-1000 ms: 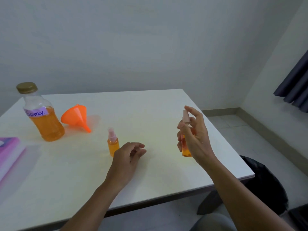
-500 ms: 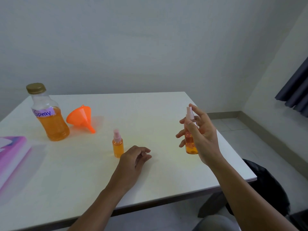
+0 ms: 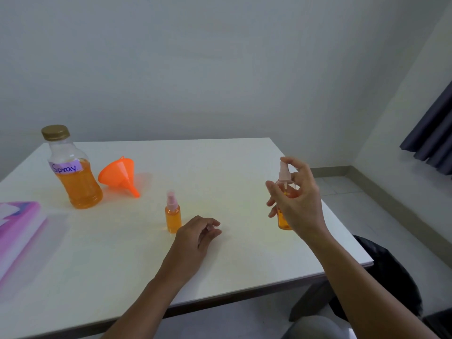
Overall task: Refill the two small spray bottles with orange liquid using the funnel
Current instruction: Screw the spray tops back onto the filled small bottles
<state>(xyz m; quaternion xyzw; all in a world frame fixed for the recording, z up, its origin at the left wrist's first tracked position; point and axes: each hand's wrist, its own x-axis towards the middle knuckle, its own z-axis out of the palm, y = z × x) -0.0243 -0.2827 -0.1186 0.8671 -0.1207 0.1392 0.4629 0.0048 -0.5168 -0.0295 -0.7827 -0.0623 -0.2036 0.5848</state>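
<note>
The right hand [image 3: 297, 204] was raised above the right part of the white table [image 3: 220, 167] and was closed around a small spray bottle [image 3: 283, 222], fingers wrapped about its body and the index finger resting on top of the pale pink spray head [image 3: 284, 171]. That held bottle stood roughly upright in the grip, with orange liquid visible in its lower part below the hand; whether it touched the table could not be determined, though it appeared clear of the surface. The left hand [image 3: 195, 237] lay on the table near the middle, empty, fingers loosely curled inward and holding nothing. Just beside it, on its left, the second small spray bottle [image 3: 173, 212] stood upright on the table with its pink spray head fitted and orange liquid filling most of its body; contact between hand and bottle could not be confirmed. The orange funnel [image 3: 119, 173] lay on its side farther back and to the left, spout pointing toward the near right. Beside the funnel stood the large bottle [image 3: 73, 170], capped with a gold lid, labelled "Spray" and roughly two-thirds full of orange liquid. A pink and white box [image 3: 17, 221] sat at the left edge of the table
</note>
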